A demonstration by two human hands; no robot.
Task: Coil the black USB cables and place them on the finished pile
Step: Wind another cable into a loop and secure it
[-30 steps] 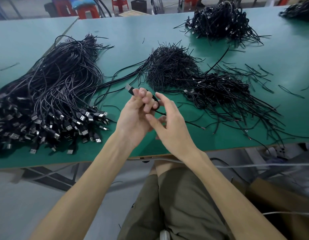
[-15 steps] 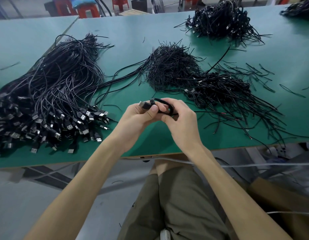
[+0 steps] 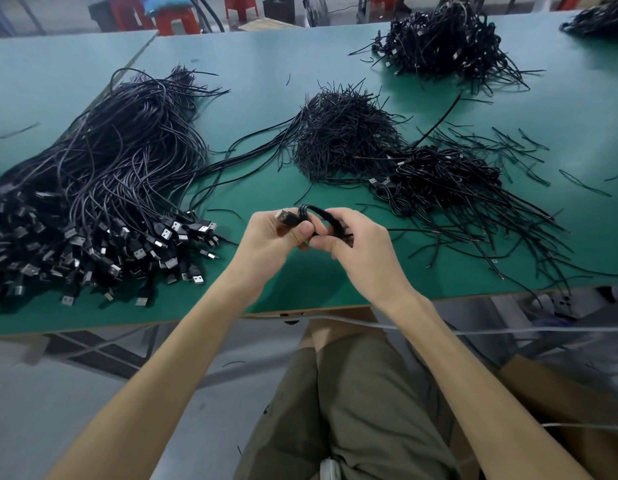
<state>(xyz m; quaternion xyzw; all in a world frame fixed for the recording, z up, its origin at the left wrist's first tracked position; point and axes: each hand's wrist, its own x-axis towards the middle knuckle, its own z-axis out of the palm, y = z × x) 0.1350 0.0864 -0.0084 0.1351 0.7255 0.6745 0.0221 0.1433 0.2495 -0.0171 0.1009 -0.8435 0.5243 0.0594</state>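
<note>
Hands: 2, both mine, bare, meeting above the near part of the green flat-topped counter (image 3: 300, 292).
Left hand (image 3: 266, 237): clenched on the plug end of 1 thin black USB cable (image 3: 312, 211), thumb pressed over it.
Right hand (image 3: 359, 244): fingers curled round the loops of that same cable, thumb tip touching my left thumb.
Cable in hands: 1, bent into a small coil that arches between my 2 hands, held clear of the counter; its free end trails right, past my right hand.
Silver-tipped USB plug (image 3: 285, 216): 1, poking out above my left fingers.
Heaps on the counter: 5.
Heap 1: big sprawl of straight black USB cables (image 3: 110, 181) at left, plugs fanned toward the near edge; too many to count.
Heap 2: mound of short thin black wire ties (image 3: 342, 136) in the centre.
Heap 3: pile of coiled black cables (image 3: 446, 178) at right, just beyond my right hand, loose tails splaying to the near right.
Heap 4: tangled black cable pile (image 3: 442, 46) at the far side.
Heap 5: dark cable pile (image 3: 602, 19) cut off at the far right corner.
Loose ties: several scattered on the right of the counter.
</note>
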